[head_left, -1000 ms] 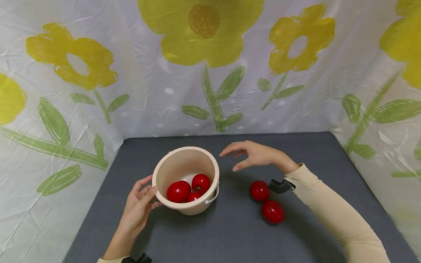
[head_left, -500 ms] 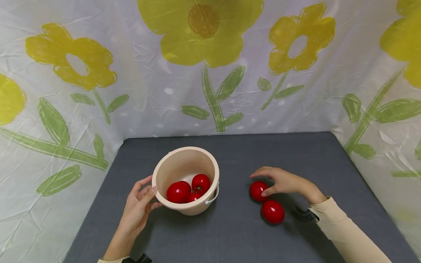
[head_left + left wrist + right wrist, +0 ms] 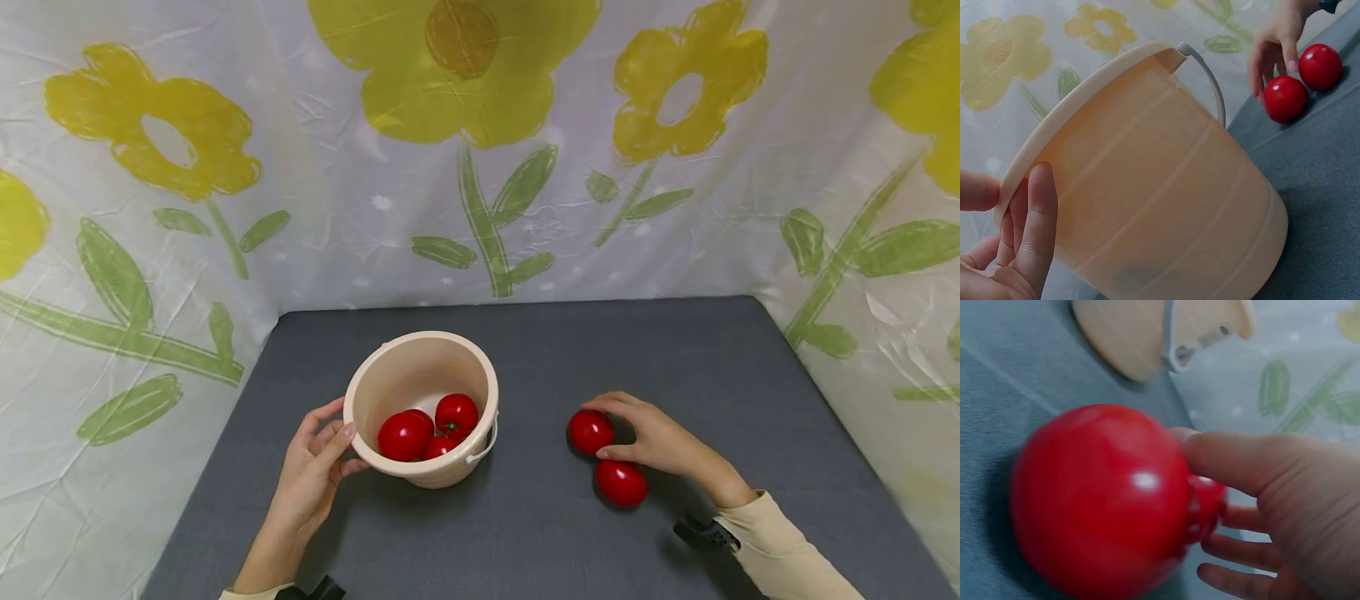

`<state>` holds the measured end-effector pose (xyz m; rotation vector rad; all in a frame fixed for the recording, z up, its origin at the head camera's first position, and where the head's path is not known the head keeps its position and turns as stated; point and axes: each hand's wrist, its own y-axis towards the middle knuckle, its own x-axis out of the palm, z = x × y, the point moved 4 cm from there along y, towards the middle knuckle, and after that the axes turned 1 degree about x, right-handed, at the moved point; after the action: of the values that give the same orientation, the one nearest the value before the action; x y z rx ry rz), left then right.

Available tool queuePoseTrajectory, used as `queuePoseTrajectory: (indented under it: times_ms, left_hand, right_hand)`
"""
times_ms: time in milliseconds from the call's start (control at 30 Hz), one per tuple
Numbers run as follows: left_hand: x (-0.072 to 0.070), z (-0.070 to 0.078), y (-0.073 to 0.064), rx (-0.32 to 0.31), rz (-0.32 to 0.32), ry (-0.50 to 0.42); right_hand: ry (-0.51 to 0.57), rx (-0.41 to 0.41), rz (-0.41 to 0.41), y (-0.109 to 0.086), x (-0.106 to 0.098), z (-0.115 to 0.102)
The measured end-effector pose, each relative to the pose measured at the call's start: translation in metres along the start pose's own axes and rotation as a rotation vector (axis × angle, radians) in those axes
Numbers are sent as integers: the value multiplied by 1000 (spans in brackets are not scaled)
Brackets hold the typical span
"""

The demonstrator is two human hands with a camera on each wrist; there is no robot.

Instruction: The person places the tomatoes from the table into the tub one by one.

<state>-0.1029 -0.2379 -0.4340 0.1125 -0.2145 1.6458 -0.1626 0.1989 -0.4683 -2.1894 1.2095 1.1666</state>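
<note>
A cream plastic bucket [image 3: 431, 479] tilts toward me on the left half of the table. My left hand [image 3: 311, 475] grips its rim, thumb on one side and fingers on the other, as the left wrist view shows close up. Inside lie several red tomatoes [image 3: 405, 436]. To the right, my right hand [image 3: 648, 433] has its fingers and thumb curled round the farther loose tomato [image 3: 588, 432], which sits on the table. A second loose tomato [image 3: 621, 483] stands just nearer, close by the thumb; it fills much of the right wrist view and partly hides the held one.
A dark grey cloth [image 3: 540, 542] covers the table. Pale curtains [image 3: 337, 208] with printed yellow flowers stand along the back and both sides. The bucket's light handle [image 3: 487, 446] hangs down on its right side.
My right hand has moved from beside the bucket rightward and toward me, down to the farther loose tomato, and its fingers have closed round it. My left hand and the bucket stay put.
</note>
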Motion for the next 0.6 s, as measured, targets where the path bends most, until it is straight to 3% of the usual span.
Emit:
queuePoseTrajectory:
  times_ms: [233, 600]
  left_hand:
    - [0, 0, 0, 1, 8, 3]
    - [0, 1, 0, 11, -6, -5]
  right_hand:
    - [1, 26, 90, 3, 10, 3]
    - [-24, 35, 113, 7, 17, -1]
